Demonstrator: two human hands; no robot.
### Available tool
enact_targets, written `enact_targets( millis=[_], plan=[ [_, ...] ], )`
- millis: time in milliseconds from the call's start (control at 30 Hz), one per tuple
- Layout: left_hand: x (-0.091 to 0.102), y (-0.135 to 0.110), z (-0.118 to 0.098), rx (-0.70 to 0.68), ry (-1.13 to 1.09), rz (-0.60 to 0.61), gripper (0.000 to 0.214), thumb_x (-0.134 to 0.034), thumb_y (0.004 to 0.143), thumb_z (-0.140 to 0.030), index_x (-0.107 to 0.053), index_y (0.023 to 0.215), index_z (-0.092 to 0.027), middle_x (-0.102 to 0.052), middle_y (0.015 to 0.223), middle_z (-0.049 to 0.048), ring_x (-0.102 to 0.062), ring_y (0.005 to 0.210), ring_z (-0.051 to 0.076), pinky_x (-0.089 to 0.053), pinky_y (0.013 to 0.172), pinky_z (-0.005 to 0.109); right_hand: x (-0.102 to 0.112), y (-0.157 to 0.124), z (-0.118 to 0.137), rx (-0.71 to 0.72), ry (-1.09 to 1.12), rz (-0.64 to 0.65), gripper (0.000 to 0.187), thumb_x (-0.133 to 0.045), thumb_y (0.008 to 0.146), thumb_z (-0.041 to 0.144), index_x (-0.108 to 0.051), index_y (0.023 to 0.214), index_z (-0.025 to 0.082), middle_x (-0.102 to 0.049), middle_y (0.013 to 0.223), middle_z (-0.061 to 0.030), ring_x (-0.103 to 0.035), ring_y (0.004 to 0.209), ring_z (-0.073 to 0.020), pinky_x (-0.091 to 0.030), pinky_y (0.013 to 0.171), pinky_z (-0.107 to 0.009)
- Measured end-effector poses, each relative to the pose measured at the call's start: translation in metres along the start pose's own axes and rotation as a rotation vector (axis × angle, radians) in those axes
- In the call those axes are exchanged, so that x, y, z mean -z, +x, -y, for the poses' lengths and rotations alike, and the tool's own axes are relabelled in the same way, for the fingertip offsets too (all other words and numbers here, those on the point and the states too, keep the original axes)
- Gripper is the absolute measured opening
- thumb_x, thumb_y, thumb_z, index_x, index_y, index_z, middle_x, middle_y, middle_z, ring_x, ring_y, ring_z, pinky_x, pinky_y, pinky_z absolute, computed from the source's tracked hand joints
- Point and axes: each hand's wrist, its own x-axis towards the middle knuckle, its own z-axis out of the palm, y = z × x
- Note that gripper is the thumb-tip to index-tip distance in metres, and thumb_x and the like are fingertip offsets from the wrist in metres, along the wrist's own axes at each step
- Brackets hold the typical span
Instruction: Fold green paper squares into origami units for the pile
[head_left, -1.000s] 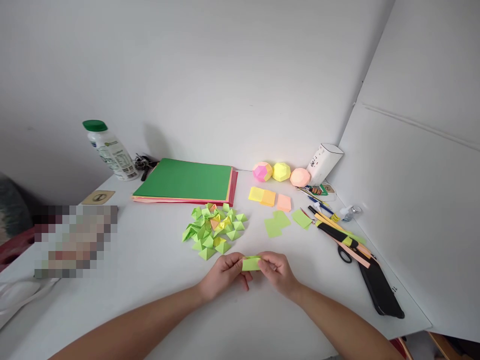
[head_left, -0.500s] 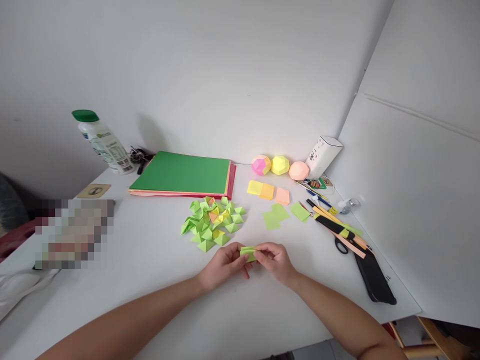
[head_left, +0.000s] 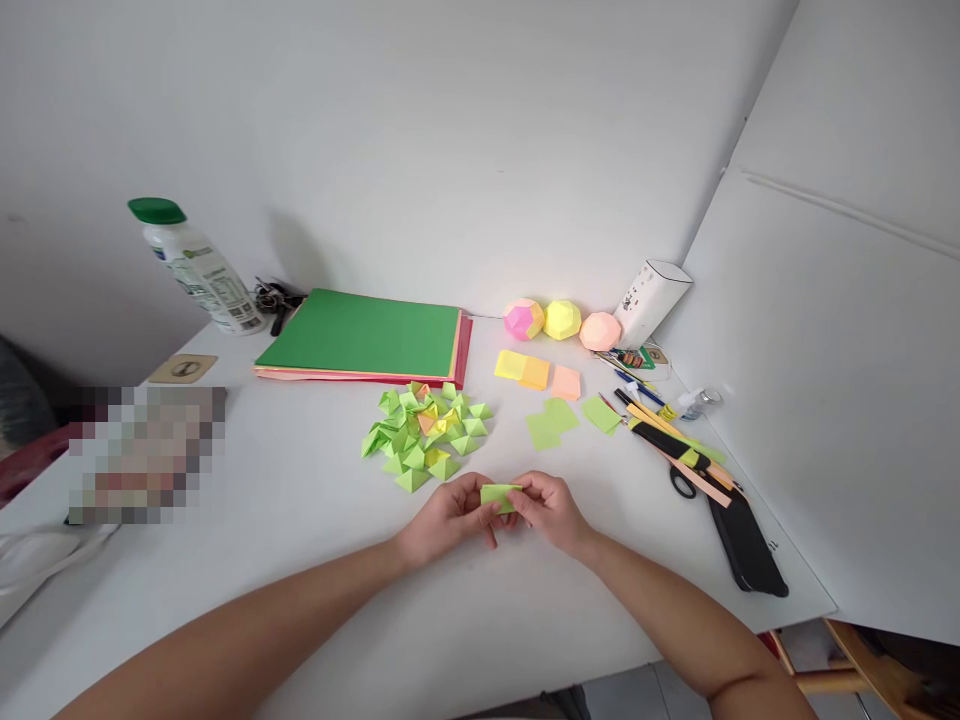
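Observation:
My left hand point(head_left: 444, 520) and my right hand point(head_left: 550, 510) meet over the white table point(head_left: 300, 560), both pinching a small folded green paper point(head_left: 499, 496) between fingertips. Just beyond the hands lies a pile of folded green and yellow paper pieces point(head_left: 424, 435). Flat green paper squares point(head_left: 553, 423) lie to the right of that pile.
A stack of coloured sheets with green on top point(head_left: 364, 335) lies at the back, with a green-capped bottle point(head_left: 196, 268) and keys point(head_left: 274, 298) to its left. Three paper balls point(head_left: 562, 320), sticky note pads point(head_left: 523, 368), pens, scissors point(head_left: 679, 470) and a black case point(head_left: 746, 545) lie right.
The paper between my fingers was turned and folded narrower, then held flat again. The view shifted slightly, so the things on the table sit higher in the frame.

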Motion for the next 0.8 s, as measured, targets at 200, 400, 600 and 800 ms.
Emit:
enact_targets(
  millis=[200,400,600,800],
  plan=[
    [0.0006,0.0006,0.0006,-0.005,-0.001,0.002,0.030,-0.059,0.078,-0.041,-0.048,0.088,-0.016,-0.064,0.072,0.0008,-0.063,0.059,0.015,-0.050,0.059,0.030,0.0001,0.0003,0.0017,0.020,-0.013,0.015,0.023,-0.055,0.083,0.038,-0.057,0.080,0.015,-0.063,0.063,-0.0009,-0.060,0.057,-0.0128,-0.040,0.049,-0.022],
    [0.0041,0.0012,0.0058,0.015,0.017,0.011,0.028,-0.055,0.081,-0.043,-0.048,0.086,-0.016,-0.063,0.070,-0.0005,-0.064,0.056,0.015,-0.048,0.058,0.028,0.0010,0.0000,0.0052,0.042,-0.012,0.034,0.023,-0.053,0.085,0.037,-0.059,0.081,0.015,-0.061,0.062,-0.0006,-0.057,0.056,-0.0120,-0.040,0.050,-0.022],
    [0.0057,0.0002,0.0080,0.020,0.026,0.024,0.026,-0.052,0.083,-0.042,-0.048,0.087,-0.016,-0.064,0.072,0.0000,-0.065,0.057,0.015,-0.048,0.060,0.028,0.0010,-0.0005,0.0054,0.045,-0.014,0.031,0.023,-0.053,0.084,0.037,-0.060,0.081,0.015,-0.061,0.063,-0.0006,-0.057,0.055,-0.0117,-0.041,0.050,-0.022],
    [0.0057,0.0006,0.0066,0.013,0.033,0.027,0.027,-0.052,0.083,-0.043,-0.049,0.086,-0.017,-0.064,0.071,0.0001,-0.065,0.057,0.015,-0.048,0.060,0.028,0.0004,-0.0008,0.0046,0.045,-0.015,0.025,0.024,-0.053,0.084,0.037,-0.060,0.080,0.015,-0.061,0.062,-0.0006,-0.057,0.056,-0.0120,-0.042,0.051,-0.023]
  ],
)
